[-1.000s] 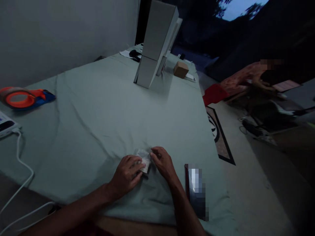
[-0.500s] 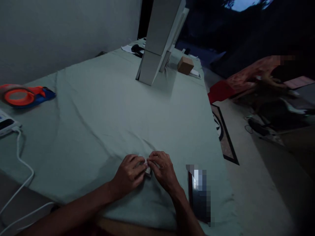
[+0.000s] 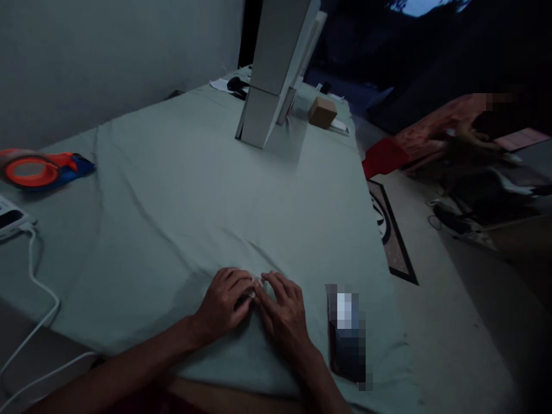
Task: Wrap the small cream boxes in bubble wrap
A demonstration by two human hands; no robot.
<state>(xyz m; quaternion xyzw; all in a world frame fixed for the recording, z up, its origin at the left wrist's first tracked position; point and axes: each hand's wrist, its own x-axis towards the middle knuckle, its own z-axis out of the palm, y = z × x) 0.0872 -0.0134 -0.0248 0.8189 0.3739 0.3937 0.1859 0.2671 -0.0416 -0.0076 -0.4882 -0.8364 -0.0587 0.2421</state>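
Note:
My left hand (image 3: 224,302) and my right hand (image 3: 282,305) meet low over the green cloth near the front of the table. Between their fingertips is a small pale piece (image 3: 255,282), thin and paper-like, mostly covered by the fingers. The left fingers curl over its left side. On the right, the thumb and fingertips press at its other edge. What kind of thing it is, I cannot make out. A dark phone-like slab (image 3: 347,351), partly pixelated, lies to the right of my right hand.
An orange and blue tape dispenser (image 3: 47,169) lies at the left, with a white device (image 3: 12,218) and its white cable (image 3: 45,287) below. A tall white box (image 3: 271,75) stands at the back, beside a small brown box (image 3: 322,112). A red chair (image 3: 386,156) stands by the right edge.
My right hand has shifted slightly, its thumb now stretched toward the left fingers. The pale piece is less visible than before. The view has tilted a little.

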